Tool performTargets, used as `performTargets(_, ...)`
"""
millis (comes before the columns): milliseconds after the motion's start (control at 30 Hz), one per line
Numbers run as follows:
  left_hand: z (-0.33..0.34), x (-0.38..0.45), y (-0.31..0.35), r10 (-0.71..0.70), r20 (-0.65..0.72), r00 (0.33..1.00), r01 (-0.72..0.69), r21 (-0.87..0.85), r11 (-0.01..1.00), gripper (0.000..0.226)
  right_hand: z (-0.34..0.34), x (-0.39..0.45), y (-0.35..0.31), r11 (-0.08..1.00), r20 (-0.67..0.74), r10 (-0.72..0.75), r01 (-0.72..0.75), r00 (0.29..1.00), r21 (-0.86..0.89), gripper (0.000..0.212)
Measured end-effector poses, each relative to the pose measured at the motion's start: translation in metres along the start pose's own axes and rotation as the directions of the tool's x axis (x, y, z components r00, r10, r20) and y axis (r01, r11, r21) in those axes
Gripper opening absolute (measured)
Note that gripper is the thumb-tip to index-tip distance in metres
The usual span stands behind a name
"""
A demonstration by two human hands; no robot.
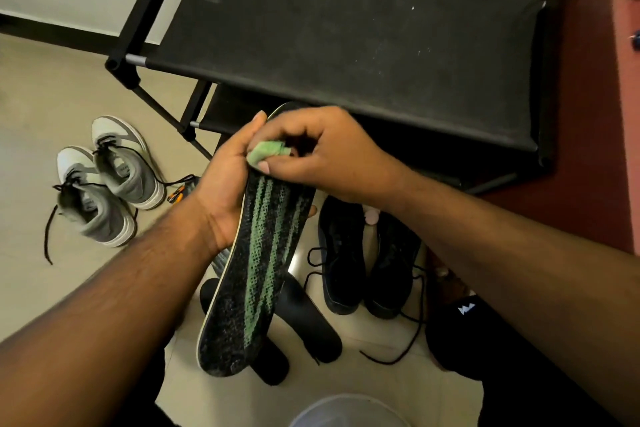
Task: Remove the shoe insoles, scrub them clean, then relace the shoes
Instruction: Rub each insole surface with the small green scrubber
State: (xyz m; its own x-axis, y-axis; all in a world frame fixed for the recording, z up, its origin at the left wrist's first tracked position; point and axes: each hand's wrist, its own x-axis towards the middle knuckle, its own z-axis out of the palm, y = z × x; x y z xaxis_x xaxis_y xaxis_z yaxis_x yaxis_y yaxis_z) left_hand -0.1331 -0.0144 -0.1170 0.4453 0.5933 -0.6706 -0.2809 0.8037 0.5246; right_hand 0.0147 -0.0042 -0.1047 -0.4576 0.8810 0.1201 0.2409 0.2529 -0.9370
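My left hand (227,180) grips a black insole with green stripes (256,270) by its upper part and holds it upright in front of me. My right hand (322,152) pinches a small green cloth (265,152) against the insole's top end. On the floor below lie black insoles (304,319), partly hidden by the held one. A pair of black shoes (367,253) with loose black laces stands to the right. A pair of grey and white sneakers (107,180) with loose laces stands on the left.
A black fabric shoe rack (346,45) stands ahead against the wall. A small orange and black object (176,196) lies by the sneakers. A pale round object (346,411) shows at the bottom edge. My black-clad knee (460,333) is at the lower right.
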Motion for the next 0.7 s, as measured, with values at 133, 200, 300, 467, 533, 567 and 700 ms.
performTargets(133,0.003,0.002,-0.004,0.015,0.001,1.000,-0.015,0.001,1.000,0.055,-0.007,0.003,0.003,0.993,-0.101,0.041,-0.052,0.994,-0.103,0.012)
performTargets(200,0.002,0.003,-0.006,0.011,0.001,1.000,-0.011,0.020,1.000,0.063,-0.010,0.005,0.008,0.978,-0.239,0.032,-0.080,0.970,-0.191,0.011)
performTargets(300,0.001,0.002,-0.007,-0.010,-0.023,1.000,0.011,0.045,0.999,0.072,-0.020,0.010,0.016,0.958,-0.435,0.048,-0.164,0.899,-0.234,0.008)
performTargets(467,-0.001,0.002,-0.006,0.014,-0.035,0.999,-0.013,0.023,1.000,0.067,-0.010,0.005,0.007,0.977,-0.292,0.067,-0.122,0.954,-0.173,0.008)
performTargets(533,0.000,0.001,-0.005,0.025,-0.019,1.000,-0.026,-0.019,0.999,0.063,0.002,0.000,0.000,0.973,-0.158,0.009,-0.045,0.987,-0.225,0.010)
performTargets(567,0.001,0.001,-0.004,0.027,-0.015,1.000,-0.027,-0.031,0.999,0.062,0.005,-0.001,-0.002,0.966,-0.129,-0.010,-0.024,0.992,-0.258,0.010)
performTargets(700,0.000,0.000,-0.003,0.000,-0.021,1.000,0.000,0.020,1.000,0.069,-0.014,0.005,0.004,0.945,-0.306,0.035,-0.132,0.951,-0.300,0.007)
